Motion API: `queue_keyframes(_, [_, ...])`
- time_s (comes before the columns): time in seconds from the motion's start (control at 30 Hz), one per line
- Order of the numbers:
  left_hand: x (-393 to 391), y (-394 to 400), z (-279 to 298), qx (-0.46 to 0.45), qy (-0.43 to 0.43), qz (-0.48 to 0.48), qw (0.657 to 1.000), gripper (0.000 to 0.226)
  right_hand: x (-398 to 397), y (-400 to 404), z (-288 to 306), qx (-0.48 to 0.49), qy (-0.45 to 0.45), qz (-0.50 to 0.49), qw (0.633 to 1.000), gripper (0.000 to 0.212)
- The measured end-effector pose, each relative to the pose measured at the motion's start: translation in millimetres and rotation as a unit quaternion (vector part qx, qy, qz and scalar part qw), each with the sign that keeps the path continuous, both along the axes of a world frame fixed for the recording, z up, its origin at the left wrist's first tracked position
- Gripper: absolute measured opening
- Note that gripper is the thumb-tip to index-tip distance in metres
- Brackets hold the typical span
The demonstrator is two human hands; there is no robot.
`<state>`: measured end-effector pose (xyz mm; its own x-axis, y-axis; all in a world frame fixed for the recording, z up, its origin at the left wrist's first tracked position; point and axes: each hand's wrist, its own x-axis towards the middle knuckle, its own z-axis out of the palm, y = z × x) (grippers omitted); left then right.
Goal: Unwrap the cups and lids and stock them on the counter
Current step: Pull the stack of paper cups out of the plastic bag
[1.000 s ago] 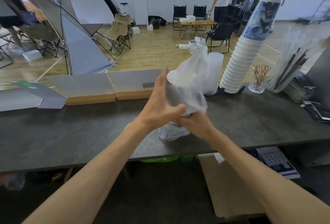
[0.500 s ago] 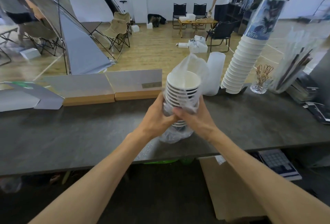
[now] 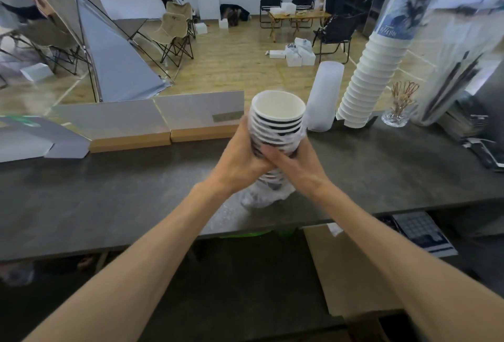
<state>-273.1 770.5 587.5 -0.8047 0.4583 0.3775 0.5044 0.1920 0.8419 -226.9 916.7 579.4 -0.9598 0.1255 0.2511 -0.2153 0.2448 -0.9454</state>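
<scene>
I clamped my left hand (image 3: 240,161) and right hand (image 3: 293,163) round the paper cup stack (image 3: 276,126), steadying it so the plastic sleeve (image 3: 261,195) could slide down.

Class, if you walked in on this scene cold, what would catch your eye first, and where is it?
Both hands, left hand and right hand, clasp a stack of paper cups at centre, its plastic wrap bunched at the base. At right, a taller cup stack leans on the dark counter.
</scene>
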Motion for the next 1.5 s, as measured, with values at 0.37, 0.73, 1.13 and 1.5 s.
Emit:
queue_keyframes(0.37, [30,-17,-96,-0.127,-0.029,0.071,0.989,0.059,25,2,-43,0.111,-0.062,0.077,0.989,0.068])
queue_keyframes(0.73, [29,-15,-98,-0.137,-0.050,0.126,0.981,0.058,7,-4,8,0.092,-0.031,-0.067,0.993,0.112])
queue_keyframes(1.13, [20,-77,-84,-0.286,0.026,0.195,0.938,0.038,-21,3,35,-0.099,-0.012,-0.141,0.985,0.087])
queue_keyframes(1.5, [14,-176,-91,-0.394,0.059,0.328,0.857,0.074,-86,-33,17,0.075,-0.018,-0.193,0.978,0.094])
